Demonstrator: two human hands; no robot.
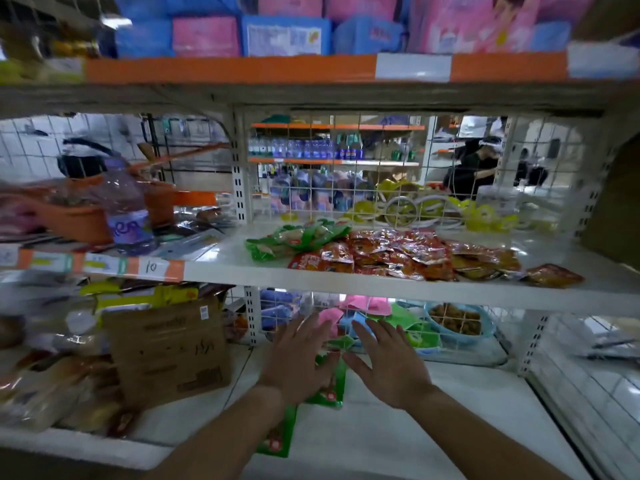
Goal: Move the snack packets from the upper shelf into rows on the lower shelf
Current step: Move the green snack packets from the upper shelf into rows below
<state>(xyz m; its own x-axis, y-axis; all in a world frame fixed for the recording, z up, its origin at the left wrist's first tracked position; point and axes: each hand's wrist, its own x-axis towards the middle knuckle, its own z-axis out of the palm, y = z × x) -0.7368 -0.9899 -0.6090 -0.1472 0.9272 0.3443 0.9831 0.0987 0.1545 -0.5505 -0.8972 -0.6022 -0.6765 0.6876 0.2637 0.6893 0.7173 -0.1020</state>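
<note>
Both hands reach in over the lower shelf (pixel 433 427), a smooth white panel with a glossy sheen. The left hand (pixel 298 358) and right hand (pixel 388 365) sit side by side, palms down, fingers straight and fanned apart, pinching nothing. Between and under them lies a flat green packet (pixel 332 393) of shiny film. Whether the palms press on it or only hover cannot be told. A second green packet (pixel 277 441) lies nearer the front edge, partly hidden under the left forearm.

Above, the upper shelf (pixel 311 275) carries a loose heap of snacks: crinkled red sachets (pixel 398 254) piled in the middle, puffy green bags (pixel 294 239) at the left end, and amber packets (pixel 485 261) trailing to the right (one lies apart, close to the front lip). All are glossy foil or plastic and lie at mixed angles.

A white wire mesh (pixel 346 202) of square cells backs both shelves. Left of the hands a brown cardboard box (pixel 169 355) stands on the lower level, with clear-wrapped bread (pixel 52 393) beside it. On the neighbouring upper bay stand a clear plastic bottle (pixel 128 209) and a round orange pot (pixel 76 220).
</note>
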